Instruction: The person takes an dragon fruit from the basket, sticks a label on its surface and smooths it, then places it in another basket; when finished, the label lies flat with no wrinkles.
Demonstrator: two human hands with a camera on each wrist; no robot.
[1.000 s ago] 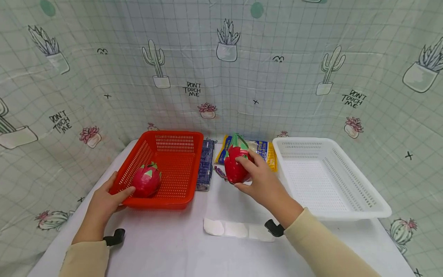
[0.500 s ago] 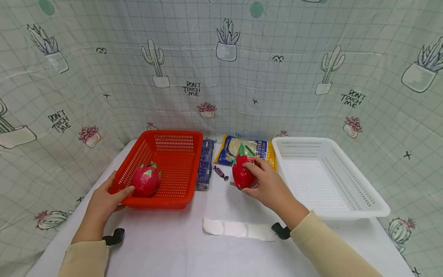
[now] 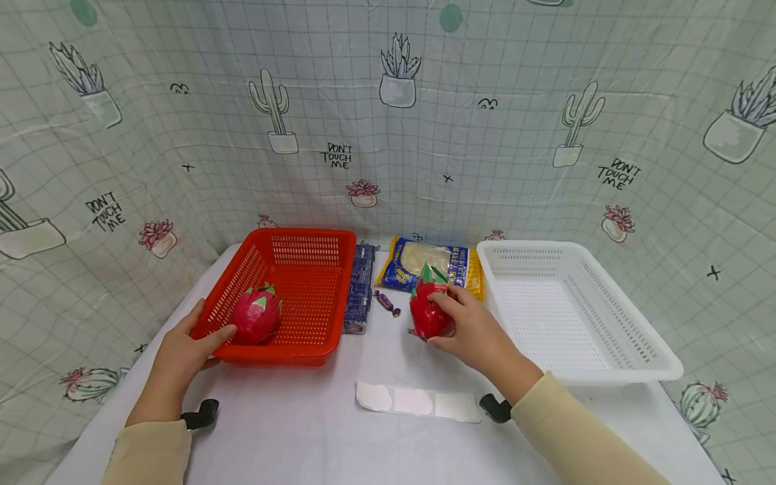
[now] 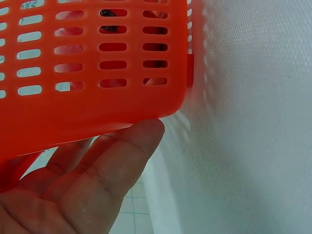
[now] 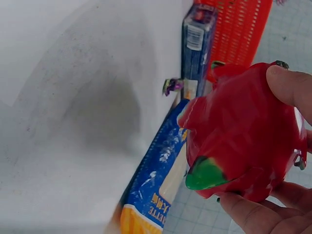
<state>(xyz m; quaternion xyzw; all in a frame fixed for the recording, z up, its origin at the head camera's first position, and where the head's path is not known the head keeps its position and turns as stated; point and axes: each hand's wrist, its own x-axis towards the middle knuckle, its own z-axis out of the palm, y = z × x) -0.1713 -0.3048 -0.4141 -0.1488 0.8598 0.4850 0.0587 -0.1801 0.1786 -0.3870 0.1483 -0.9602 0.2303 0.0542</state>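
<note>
My right hand grips a bright red dragon fruit with green leafy tips, thumb and fingers on opposite sides. In the right wrist view the same dragon fruit appears glossy, above the table with a shadow on the cloth. At the left, my left hand holds the near left corner of a red plastic basket, thumb over the rim. Fingers lie against that rim in the left wrist view. A second, pinker dragon fruit sits inside the basket near the left thumb.
Beside the basket lies a dark blue pack. A blue-and-yellow bag lies at the back, near a purple wrapped candy. To the right stands a white basket. A white paper strip lies in front.
The right hand has carried the red dragon fruit to the right and nearer the person, and lower in view. The candy and more of the bag now show. The left hand stays put.
</note>
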